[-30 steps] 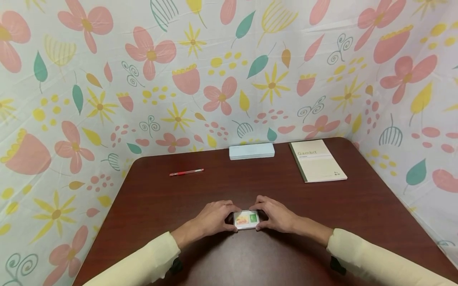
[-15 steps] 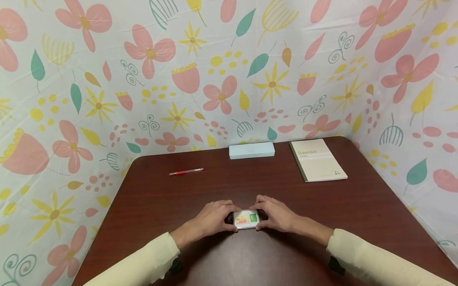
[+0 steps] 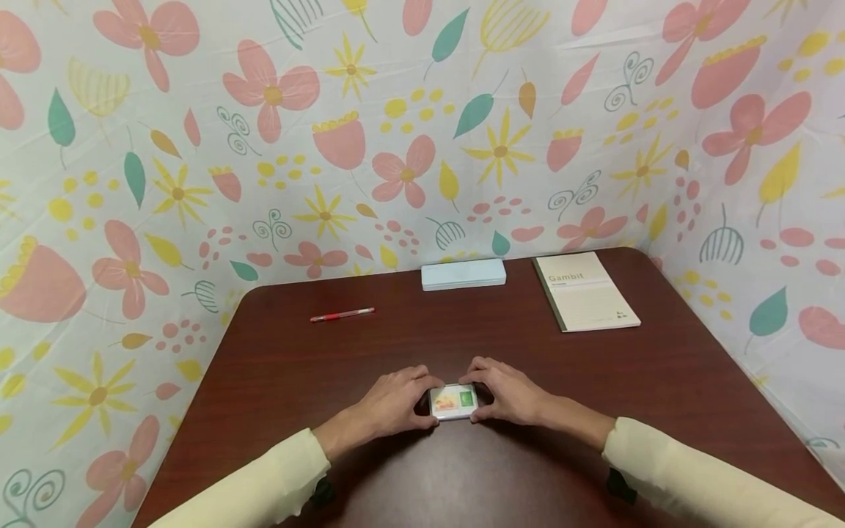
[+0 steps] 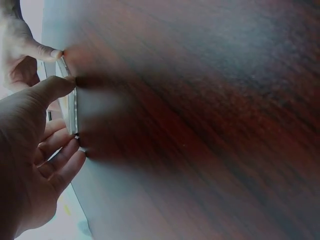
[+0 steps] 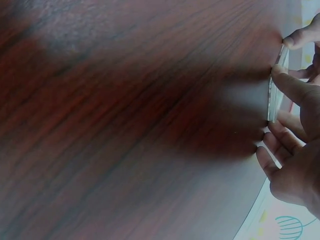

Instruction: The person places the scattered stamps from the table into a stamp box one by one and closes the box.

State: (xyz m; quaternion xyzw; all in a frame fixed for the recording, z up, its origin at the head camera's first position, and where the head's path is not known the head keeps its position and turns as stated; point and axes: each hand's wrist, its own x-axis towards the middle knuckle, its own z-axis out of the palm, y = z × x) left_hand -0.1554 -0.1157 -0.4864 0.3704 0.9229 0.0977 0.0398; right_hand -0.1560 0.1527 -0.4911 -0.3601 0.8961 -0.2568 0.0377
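Note:
Between the two hands lies a small flat rectangular case point(image 3: 452, 402) with clear edges, its white face printed with an orange picture and a green square. The left hand point(image 3: 396, 400) pinches its left end, thumb on the near edge and a finger on the far edge. Mirroring that, the right hand point(image 3: 508, 393) grips the right end. In the left wrist view the case point(image 4: 73, 110) shows edge-on, low at the table, with the left hand point(image 4: 35, 135) around it. The right wrist view shows its thin edge point(image 5: 272, 100) beside the right hand point(image 5: 297, 135); fingertips touch the tabletop.
On the dark wooden table point(image 3: 264, 381), a red pen point(image 3: 342, 314) lies at the back left. A light blue pencil case point(image 3: 463, 274) stands at the back edge, with a cream notebook point(image 3: 587, 292) to its right. Flower-patterned cloth point(image 3: 396, 147) hangs around the table.
The head view has shifted very slightly, so the table things appear a little higher. Both hands keep the same hold on the case, which stays in place.

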